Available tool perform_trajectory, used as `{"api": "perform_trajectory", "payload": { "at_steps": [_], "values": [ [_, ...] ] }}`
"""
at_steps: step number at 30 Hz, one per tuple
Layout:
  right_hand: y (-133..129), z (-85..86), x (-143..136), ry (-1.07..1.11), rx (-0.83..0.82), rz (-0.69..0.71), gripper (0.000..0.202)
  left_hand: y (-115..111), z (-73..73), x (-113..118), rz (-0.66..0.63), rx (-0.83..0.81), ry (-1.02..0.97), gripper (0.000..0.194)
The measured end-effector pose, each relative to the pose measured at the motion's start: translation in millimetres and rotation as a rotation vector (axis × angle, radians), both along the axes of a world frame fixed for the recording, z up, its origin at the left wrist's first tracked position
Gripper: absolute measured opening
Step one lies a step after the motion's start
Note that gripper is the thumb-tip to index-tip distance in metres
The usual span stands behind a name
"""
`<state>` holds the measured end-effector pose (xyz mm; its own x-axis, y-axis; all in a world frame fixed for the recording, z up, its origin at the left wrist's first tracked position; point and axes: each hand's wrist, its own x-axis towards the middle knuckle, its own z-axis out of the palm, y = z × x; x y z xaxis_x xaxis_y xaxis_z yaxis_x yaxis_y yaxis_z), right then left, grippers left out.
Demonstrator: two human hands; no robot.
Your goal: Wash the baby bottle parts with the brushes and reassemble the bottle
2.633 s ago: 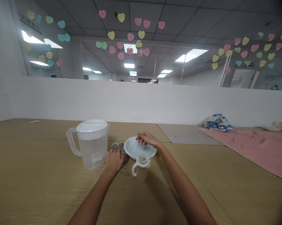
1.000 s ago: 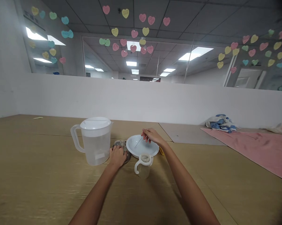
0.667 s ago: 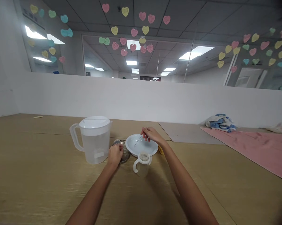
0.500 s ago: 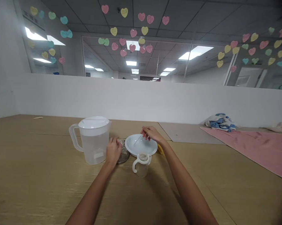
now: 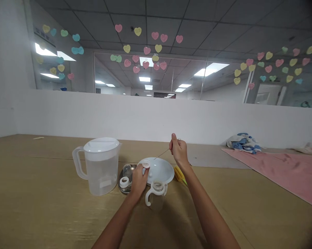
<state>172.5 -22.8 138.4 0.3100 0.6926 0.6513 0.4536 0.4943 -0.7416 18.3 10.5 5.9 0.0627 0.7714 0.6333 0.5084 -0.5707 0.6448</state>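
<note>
My left hand pinches a pale, round bottle nipple over the left rim of a white bowl. My right hand is closed on a thin wire-like stick, whose far end slants down toward the bowl; its tip is too fine to make out. In front of the bowl stands a clear baby bottle with white handles and an uncovered mouth. Beside my left hand, a metal tray holds a clear dome cap and a white collar ring.
A lidded translucent pitcher with liquid stands left of the tray. Right of the bowl lies a yellow item, partly behind my right forearm. A pink cloth and a crumpled blue-and-white cloth lie farther right, by the wall.
My left hand has left the tray and moved right to the bowl, now with the nipple in it. My right hand has shifted right, raising the stick. The view has tilted up slightly.
</note>
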Motion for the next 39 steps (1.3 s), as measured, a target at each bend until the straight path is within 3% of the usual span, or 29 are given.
{"api": "perform_trajectory", "payload": {
  "at_steps": [3, 7, 15, 19, 29, 39],
  "values": [
    [-14.1, 5.2, -12.9, 0.002, 0.104, 0.015, 0.063, -1.1, -7.7, -2.3, -0.047, 0.033, 0.177, 0.028],
    [-22.2, 4.3, -27.4, 0.009, 0.155, 0.076, 0.062, -0.1, -15.2, -3.9, -0.009, 0.061, 0.233, 0.029],
    [-8.3, -14.9, -39.3, -0.148, 0.181, 0.048, 0.061, -3.7, -15.8, -1.8, 0.074, 0.081, 0.335, 0.029],
    [-1.8, -22.1, -42.7, -0.184, 0.187, 0.029, 0.060, -7.0, -13.2, -1.9, 0.060, 0.086, 0.350, 0.028],
    [-6.5, -21.4, -44.6, -0.205, 0.247, 0.008, 0.060, -5.6, -15.6, 0.1, 0.066, 0.096, 0.373, 0.025],
    [-7.1, -21.1, -44.0, -0.506, 0.461, -0.146, 0.058, -3.3, -17.5, -0.1, 0.044, 0.097, 0.348, 0.027]
  ]
}}
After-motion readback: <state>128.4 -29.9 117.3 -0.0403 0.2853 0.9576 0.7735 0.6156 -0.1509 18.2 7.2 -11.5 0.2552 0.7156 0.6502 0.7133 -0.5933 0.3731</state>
